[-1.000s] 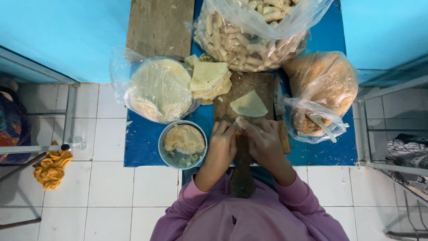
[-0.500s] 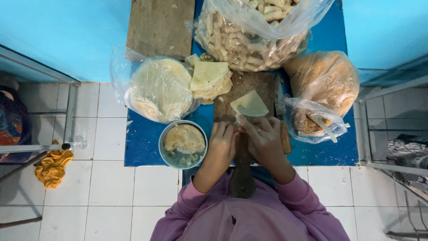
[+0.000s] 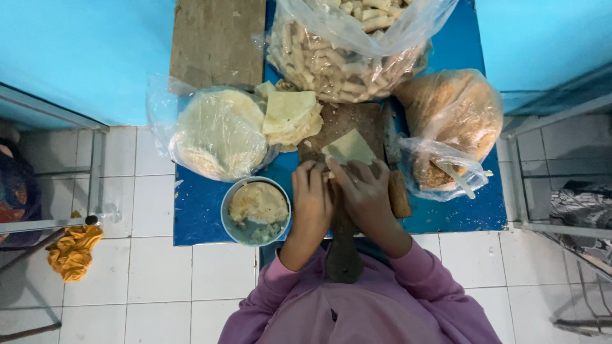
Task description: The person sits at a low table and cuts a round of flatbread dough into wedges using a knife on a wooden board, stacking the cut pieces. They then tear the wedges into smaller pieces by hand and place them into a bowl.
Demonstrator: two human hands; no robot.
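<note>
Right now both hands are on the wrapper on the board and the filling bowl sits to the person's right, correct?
Not quite. The bowl sits to the person's left, beside the left hand. The head view shows it. Both hands, right hand too, are on the wrapper on the board.

The wrapper sheet (image 3: 349, 148) just beyond the fingertips (image 3: 333, 169) was pale cream-yellow, on a dark brown wooden board (image 3: 347, 124). Left of the fingers, a grey metal bowl (image 3: 231, 224) held beige filling (image 3: 258, 202). Farther out lay a stack of cream squares (image 3: 290, 114) and off-white round wrappers in a clear bag (image 3: 217, 132). Beyond the fingers a clear bag held tan rolls (image 3: 331, 60); to their right another held golden-brown crumbs (image 3: 454, 108). The table (image 3: 197, 213) was deep blue, the wall (image 3: 83, 57) turquoise, the floor tiles (image 3: 159, 274) white, the sleeves (image 3: 427, 280) mauve, the cloth (image 3: 73, 251) mustard yellow.
</note>
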